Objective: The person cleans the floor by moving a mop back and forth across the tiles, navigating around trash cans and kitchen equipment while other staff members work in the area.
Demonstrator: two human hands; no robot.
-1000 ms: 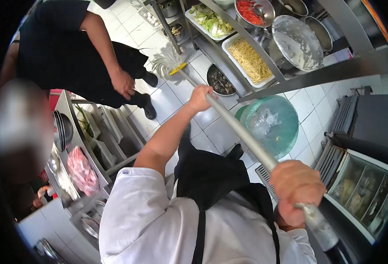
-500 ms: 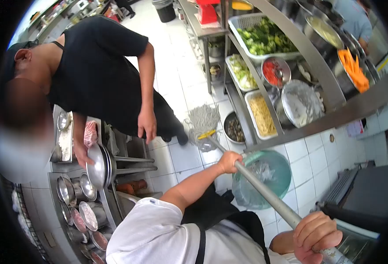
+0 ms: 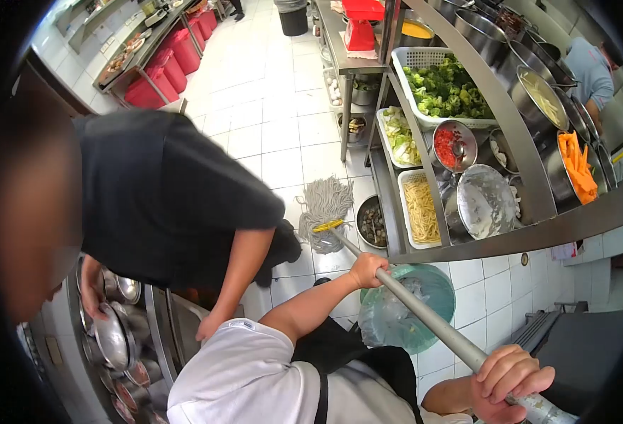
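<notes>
A string mop (image 3: pixel 325 200) with a yellow clamp lies on the white tiled floor, beside a metal bowl of dark food (image 3: pixel 372 222). Its long grey handle (image 3: pixel 424 309) runs diagonally back toward me. My left hand (image 3: pixel 369 271) is closed around the handle's middle, above the rim of a green plastic-lined bin (image 3: pixel 431 328). Near the handle's upper end, at the lower right, my right hand (image 3: pixel 513 381) wraps round it.
A co-worker in black (image 3: pixel 177 191) leans close on my left, one hand at stacked metal bowls (image 3: pixel 112 336). Steel shelving (image 3: pixel 523 237) on the right holds broccoli (image 3: pixel 449 88), noodles (image 3: pixel 421 210) and carrots (image 3: pixel 577 168). Another person (image 3: pixel 590 74) stands beyond it. Red bins (image 3: pixel 180 53) line the back left.
The co-worker has moved nearer and lower in view, with the bowls shifted down and left. My view has tilted, showing more floor behind. Both my hands still grip the handle.
</notes>
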